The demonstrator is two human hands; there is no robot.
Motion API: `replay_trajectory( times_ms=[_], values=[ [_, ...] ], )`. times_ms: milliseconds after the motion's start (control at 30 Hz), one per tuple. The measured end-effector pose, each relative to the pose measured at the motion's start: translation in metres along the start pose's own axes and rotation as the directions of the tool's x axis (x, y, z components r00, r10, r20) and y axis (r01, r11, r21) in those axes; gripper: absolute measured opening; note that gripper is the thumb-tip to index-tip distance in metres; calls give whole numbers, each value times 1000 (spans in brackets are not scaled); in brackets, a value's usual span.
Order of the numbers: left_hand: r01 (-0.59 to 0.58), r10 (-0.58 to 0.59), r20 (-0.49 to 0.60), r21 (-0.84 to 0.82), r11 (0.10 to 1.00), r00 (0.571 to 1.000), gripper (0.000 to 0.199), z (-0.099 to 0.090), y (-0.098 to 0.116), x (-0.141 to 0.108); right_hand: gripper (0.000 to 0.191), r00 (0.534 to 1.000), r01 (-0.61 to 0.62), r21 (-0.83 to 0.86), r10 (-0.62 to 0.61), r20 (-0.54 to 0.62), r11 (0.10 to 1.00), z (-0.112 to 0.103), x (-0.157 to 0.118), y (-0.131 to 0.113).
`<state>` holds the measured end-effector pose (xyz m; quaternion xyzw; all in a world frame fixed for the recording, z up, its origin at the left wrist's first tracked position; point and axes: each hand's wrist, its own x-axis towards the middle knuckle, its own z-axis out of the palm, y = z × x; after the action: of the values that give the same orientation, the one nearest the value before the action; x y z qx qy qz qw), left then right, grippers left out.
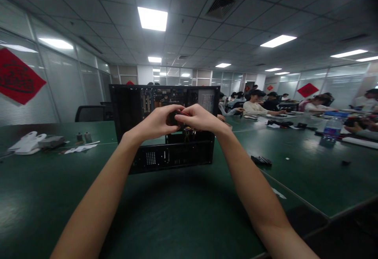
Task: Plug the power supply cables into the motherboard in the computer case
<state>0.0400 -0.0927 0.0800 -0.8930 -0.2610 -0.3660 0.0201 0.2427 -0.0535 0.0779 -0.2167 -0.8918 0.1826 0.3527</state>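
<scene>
An open black computer case stands upright on the green table, its inside facing me. Circuit boards and a silver power supply show in its upper part. In front of the case, my left hand curls its fingers and thumb around a small dark part. My right hand meets it there, its fingers closed on red and black cables. Yellow and black wires hang below the right hand. The dark part is mostly hidden by the fingers.
On the left lie a white plastic bag, a grey box and paper. To the right are a black bundle, dark cables and a water bottle. Several people sit along the tables at the back right.
</scene>
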Motion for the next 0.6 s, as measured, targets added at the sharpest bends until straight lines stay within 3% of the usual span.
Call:
replay_trajectory(
  times_ms=[300, 600],
  values=[
    [72, -67, 96, -59, 996, 993, 53, -7, 0, -5, 40, 993, -120, -6, 120, 21, 993, 6, -1, -3],
    [114, -121, 162, 52, 992, 979, 51, -7, -5, -6, 32, 978, -174, -17, 175, 117, 985, 12, 0, -4]
  ],
)
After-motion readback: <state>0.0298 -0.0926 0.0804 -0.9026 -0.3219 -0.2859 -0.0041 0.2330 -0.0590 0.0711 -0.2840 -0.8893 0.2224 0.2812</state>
